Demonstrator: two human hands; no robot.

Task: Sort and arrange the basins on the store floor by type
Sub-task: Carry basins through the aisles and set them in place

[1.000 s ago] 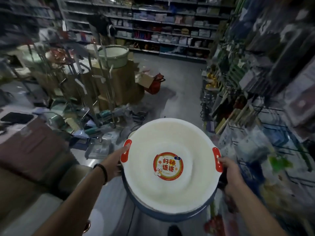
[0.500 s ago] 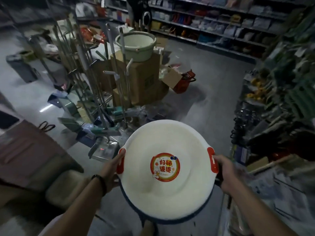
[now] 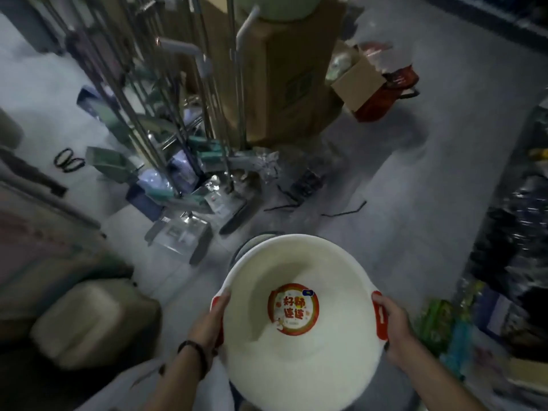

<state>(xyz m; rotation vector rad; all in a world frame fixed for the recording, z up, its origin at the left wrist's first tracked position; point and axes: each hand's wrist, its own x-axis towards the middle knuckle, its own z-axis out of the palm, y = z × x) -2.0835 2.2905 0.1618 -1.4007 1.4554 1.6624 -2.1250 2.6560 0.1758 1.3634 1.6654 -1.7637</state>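
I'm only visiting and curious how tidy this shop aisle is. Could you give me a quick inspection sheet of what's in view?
Surface: grey floor, littered.
Job's things: white basin with red handles and a round sticker, held up; a darker rim shows beyond it; green basin atop a tall cardboard box.
Clutter: metal poles, dustpans, small open box, red shopping basket.
Grippers: left hand and right hand each grip a handle.
Cables: black strips on the floor; cannot tell if cords.
Surroundings: blurred goods rack at right; beige bundle at left.
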